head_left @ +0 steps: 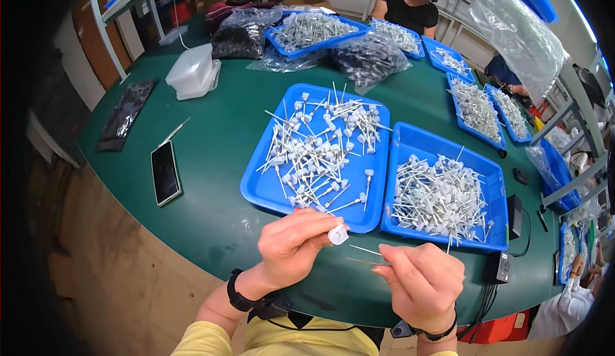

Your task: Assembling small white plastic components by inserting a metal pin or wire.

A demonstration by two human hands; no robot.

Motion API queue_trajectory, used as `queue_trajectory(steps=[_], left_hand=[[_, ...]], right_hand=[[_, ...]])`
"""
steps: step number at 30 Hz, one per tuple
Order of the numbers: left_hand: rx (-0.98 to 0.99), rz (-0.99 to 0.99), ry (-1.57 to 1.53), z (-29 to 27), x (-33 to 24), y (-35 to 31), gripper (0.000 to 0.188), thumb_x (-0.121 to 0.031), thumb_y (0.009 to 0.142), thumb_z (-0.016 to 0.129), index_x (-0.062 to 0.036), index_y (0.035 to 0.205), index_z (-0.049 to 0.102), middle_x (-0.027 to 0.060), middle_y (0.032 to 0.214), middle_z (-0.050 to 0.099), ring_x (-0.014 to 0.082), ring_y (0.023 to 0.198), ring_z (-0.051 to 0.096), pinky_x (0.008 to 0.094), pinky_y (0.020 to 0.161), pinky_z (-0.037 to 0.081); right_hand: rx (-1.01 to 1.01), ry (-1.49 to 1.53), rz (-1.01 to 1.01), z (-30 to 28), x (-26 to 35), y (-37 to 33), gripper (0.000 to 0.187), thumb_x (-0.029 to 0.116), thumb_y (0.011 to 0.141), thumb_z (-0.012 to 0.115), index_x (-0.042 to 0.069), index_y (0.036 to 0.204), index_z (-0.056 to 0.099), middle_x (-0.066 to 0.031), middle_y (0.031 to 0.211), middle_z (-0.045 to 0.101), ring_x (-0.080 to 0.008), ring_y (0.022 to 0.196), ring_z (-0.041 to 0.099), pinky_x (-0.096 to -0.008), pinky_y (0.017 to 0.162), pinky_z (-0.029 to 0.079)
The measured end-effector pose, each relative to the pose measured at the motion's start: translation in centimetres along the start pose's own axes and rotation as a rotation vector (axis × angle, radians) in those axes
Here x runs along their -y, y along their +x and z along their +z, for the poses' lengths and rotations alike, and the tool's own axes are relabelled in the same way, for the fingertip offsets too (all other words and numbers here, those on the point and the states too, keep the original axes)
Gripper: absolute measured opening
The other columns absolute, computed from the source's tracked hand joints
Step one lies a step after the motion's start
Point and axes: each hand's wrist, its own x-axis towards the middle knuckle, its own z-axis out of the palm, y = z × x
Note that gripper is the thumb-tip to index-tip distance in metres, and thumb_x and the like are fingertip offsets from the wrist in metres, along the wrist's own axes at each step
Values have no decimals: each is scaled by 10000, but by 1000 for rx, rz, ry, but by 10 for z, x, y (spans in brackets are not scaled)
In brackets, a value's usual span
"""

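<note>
Near the front edge of the table, my left hand [295, 244] is closed, pinching a small translucent plastic cap [338, 234] with its round end facing me. To its right, my right hand [419, 282] is closed on two thin, pale metal prongs [365, 250] that point left toward the cap without touching it. I cannot tell whether they are one tool or separate pieces. Just beyond my hands lies a blue tray [256, 192] with many white-headed, thin-stemmed plastic parts [314, 157] scattered in it. A deeper blue tray [397, 224] beside it holds a dense heap of similar parts [439, 192].
A phone [166, 173], a thin pointed tool [174, 132] and a dark plastic packet [126, 115] lie at left. White plastic tubs [192, 74] and bags of dark parts [368, 61] stand farther back. More filled trays [474, 109] line the right side. A person [410, 7] sits across.
</note>
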Motion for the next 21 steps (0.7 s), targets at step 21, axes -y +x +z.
queue_trajectory(steps=[21], left_hand=[[145,-37,-66,-1,-3,9,165,31,752,680,29,915,654,109,755,633,221,641,556,304,583,418]], right_hand=[[54,-241,-153,5,-7,-2,136,63,762,703,-39,852,686,-27,660,566,-86,472,434,-202,394,276]])
